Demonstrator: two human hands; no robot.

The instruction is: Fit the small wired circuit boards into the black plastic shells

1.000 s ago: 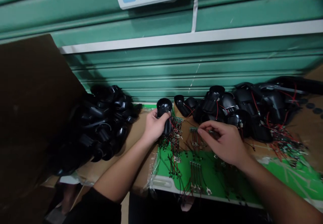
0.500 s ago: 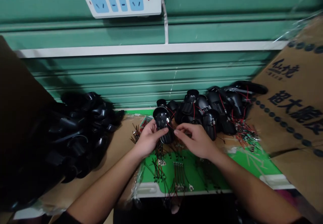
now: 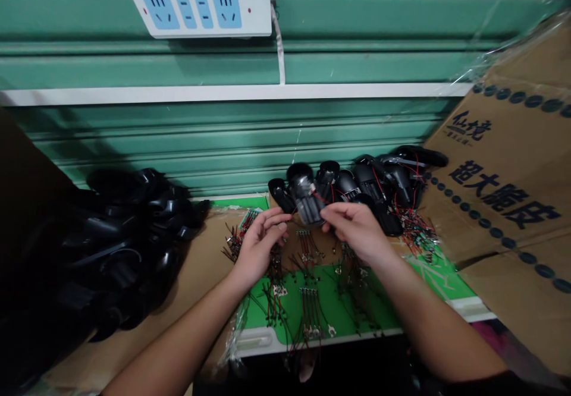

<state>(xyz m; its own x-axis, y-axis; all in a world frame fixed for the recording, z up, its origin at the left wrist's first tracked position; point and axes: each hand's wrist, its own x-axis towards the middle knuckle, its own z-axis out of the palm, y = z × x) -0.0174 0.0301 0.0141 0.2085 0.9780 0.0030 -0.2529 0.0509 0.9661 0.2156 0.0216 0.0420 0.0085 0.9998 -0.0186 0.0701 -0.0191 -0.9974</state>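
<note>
The black housing point(image 3: 307, 197) sits at the fingertips of the right hand point(image 3: 328, 217), just beyond the space between the two hands and close against other black housings; its outline is a little blurred. The right hand pinches it by the near right edge, thumb and fingers closed together there, and a red wire point(image 3: 317, 195) lies across its upper part. The left hand point(image 3: 261, 238) stands apart from it, fingers loosely curled and parted, with nothing visibly gripped. The step in hand looks like one-handed placing or positioning of this wired housing — the next move seems to call for a steady right-hand pinch, the red wire kept from snagging, and a clean release once the piece lies stable among its neighbours. Past the right hand, and to its right, runs a group of wired housings point(image 3: 370, 182); farther right lies a tangle of wires point(image 3: 422, 235), with a printed cardboard box point(image 3: 504, 206) beyond. Nearer the wearer than both hands, a row of wired small parts point(image 3: 310, 310) lies on the green table point(image 3: 256, 313), and another wire bundle point(image 3: 247, 220) shows just beyond the left hand. Well to the left of that hand — dark and hard to separate — is a heap of black parts point(image 3: 129, 241).
</note>
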